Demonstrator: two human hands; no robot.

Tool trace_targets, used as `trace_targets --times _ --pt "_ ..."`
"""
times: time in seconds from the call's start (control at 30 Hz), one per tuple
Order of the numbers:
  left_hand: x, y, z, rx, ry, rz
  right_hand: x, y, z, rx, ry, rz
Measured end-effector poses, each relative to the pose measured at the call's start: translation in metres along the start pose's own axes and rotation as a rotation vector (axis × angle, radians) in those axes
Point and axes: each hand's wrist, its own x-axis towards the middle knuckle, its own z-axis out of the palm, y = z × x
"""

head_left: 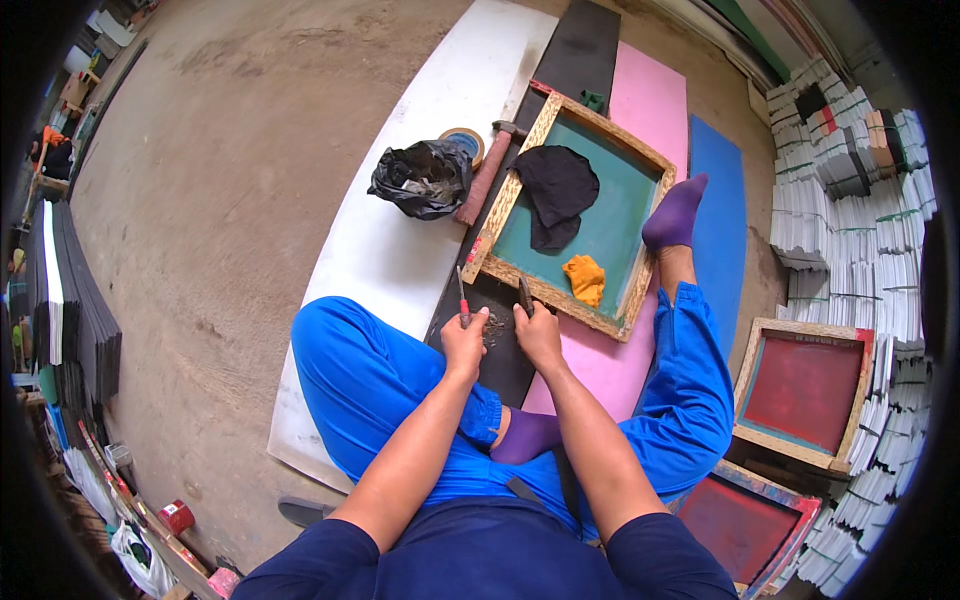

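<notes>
Head view: my left hand [463, 343] grips a red-handled tool [461, 290], my right hand [538, 335] holds a dark tool [525, 296], both at the wooden frame [545, 292] near edge. Small debris [493, 324] lies between them; I judge the edge work partly done. Black cloth [556, 190] and orange rag [585, 279] sit on the mesh.

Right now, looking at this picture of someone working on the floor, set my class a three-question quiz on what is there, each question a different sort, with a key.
1. True or false: the orange cloth lies inside the wooden frame with the teal mesh.
2. The black plastic bag rests on which sheet? A pink, B white, C blue.
3. Fill in: the left hand grips a thin tool with a ___ handle.

Key: 1 true. 2 B. 3 red. The right hand also holds a small dark tool.
</notes>
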Motion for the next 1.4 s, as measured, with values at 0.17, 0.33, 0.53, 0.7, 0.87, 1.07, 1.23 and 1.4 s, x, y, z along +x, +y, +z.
trace_targets --times 0.17,0.33,0.53,0.7,0.87,1.07,1.23,1.4 --pt "0.004 -0.006 -0.003 -0.089 -0.059 0.008 -0.023 0.01 -0.004 0.091 -0.221 -0.123" --pt "0.002 -0.003 -0.005 -0.143 -0.14 -0.027 -0.036 0.006 -0.012 0.164 -0.545 -0.1" --pt "-0.003 0.005 -0.008 -0.116 -0.155 -0.057 -0.036 -0.006 -0.028 0.177 -0.676 -0.145" --pt "0.001 0.001 -0.008 -0.106 -0.141 -0.035 -0.033 -0.012 -0.035 0.091 -0.696 -0.145" --pt "0.006 -0.007 -0.006 0.053 -0.076 0.054 -0.031 -0.013 -0.037 0.039 -0.735 -0.138" --pt "0.016 -0.018 -0.002 0.173 0.071 0.119 -0.028 -0.006 -0.036 0.122 -0.653 -0.088" --pt "0.007 -0.007 0.0 0.135 0.061 0.016 -0.003 -0.007 -0.046 -0.075 -0.452 -0.034" --pt "0.006 -0.004 0.0 0.131 0.015 -0.001 0.015 -0.005 -0.043 -0.159 -0.412 -0.038"
